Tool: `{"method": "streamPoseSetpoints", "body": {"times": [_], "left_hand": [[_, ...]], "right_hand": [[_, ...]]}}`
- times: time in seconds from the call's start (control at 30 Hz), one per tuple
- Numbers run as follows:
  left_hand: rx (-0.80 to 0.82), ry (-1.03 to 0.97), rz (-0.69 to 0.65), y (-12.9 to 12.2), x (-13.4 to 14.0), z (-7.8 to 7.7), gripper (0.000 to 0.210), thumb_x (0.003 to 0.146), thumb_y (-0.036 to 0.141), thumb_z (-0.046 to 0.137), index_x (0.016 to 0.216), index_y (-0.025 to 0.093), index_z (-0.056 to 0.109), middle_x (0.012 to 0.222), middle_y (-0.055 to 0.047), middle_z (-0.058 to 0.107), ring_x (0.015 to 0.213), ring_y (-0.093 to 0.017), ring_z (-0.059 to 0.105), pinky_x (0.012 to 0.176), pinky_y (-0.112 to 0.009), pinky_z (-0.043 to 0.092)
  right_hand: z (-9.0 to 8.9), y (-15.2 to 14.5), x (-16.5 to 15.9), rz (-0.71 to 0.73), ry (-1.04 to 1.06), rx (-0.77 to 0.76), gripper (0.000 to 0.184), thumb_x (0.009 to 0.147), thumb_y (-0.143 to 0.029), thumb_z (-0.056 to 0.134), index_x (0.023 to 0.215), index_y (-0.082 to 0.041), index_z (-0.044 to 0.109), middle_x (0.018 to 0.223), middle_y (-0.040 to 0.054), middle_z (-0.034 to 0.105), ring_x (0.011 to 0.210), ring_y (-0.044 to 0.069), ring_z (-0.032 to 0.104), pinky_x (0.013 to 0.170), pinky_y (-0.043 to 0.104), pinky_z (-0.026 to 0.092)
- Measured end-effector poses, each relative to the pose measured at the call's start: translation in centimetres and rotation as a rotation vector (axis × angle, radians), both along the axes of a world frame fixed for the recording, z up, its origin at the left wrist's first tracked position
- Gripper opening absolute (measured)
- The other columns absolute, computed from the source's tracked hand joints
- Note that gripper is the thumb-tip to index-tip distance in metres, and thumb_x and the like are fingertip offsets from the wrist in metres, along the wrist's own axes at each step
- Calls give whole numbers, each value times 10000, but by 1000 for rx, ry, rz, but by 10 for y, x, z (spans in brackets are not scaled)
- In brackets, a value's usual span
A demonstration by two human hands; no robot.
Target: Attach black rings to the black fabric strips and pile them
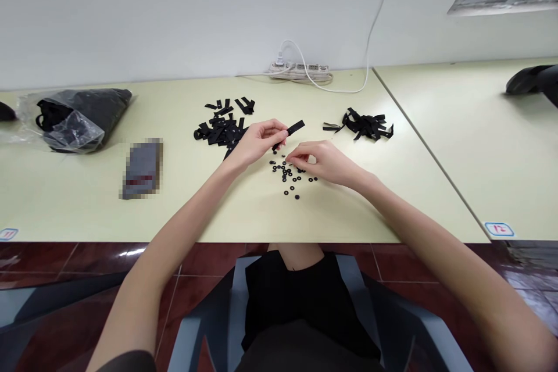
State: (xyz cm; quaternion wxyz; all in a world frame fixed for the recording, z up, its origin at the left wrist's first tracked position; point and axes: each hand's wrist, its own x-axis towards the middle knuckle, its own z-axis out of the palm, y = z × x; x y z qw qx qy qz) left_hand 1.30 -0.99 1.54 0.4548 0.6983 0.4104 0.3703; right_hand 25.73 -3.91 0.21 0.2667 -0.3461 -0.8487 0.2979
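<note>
Between the thumb and fingers of my left hand is a short black fabric strip, its end sticking out to the right. My right hand is pinched just above the small black ring-shaped pieces scattered on the table; whether a piece sits in its fingertips is too small to tell. A heap of black strips lies left of my left hand, partly hidden behind it. Another pile of black strips rests to the right, beyond my right hand.
At the left lie a clear plastic bag with black material in it and a blurred-out flat object. A power strip with a white cable stands against the wall. A table seam runs along the right.
</note>
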Motion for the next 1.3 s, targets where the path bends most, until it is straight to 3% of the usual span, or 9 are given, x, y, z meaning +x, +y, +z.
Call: {"method": "streamPoseSetpoints", "body": {"times": [0.17,0.33,0.43,0.63,0.9,1.3], "left_hand": [[-21,7,-14,-2,1,1,183,1028,405,763,1013,223,752,906,-36,736,832,-156,686,879,-339,559],[-70,26,-89,-6,2,6,249,1047,464,753,1000,219,753,844,-26,680,782,-158,640,827,-338,546],[-120,57,-152,-9,1,10,267,1069,487,744,1011,226,754,799,-19,645,750,-162,629,775,-335,524],[-156,104,-207,-7,-1,8,228,1069,454,736,1002,235,734,767,-16,621,726,-164,616,728,-336,485],[-131,172,-198,-6,-2,5,159,1015,382,725,1094,245,742,791,-19,662,735,-170,613,698,-324,478],[-63,284,-230,-7,-3,5,192,1021,378,669,1109,238,766,796,-16,689,726,-170,583,681,-313,411]], "right_hand": [[-3,0,0,-43,67,86,217,1099,-334,647,1069,-254,847,983,56,835,841,219,725,827,399,573],[1,1,0,-240,123,406,158,1105,-289,669,1164,-315,813,1258,121,776,1202,348,678,989,532,594],[0,4,2,-210,71,474,165,1117,-265,669,1216,-318,791,1291,120,771,1231,357,651,1051,559,578],[-7,11,7,-97,44,436,155,1157,-290,642,1140,-259,793,1049,92,810,1030,298,672,910,450,567],[-8,10,6,-18,-34,311,240,1157,-327,631,1093,-264,854,1066,100,835,1028,295,673,889,447,546],[-5,7,5,-35,-91,220,154,1095,-272,681,1009,-266,808,1019,71,839,1012,280,694,842,412,502]]}}
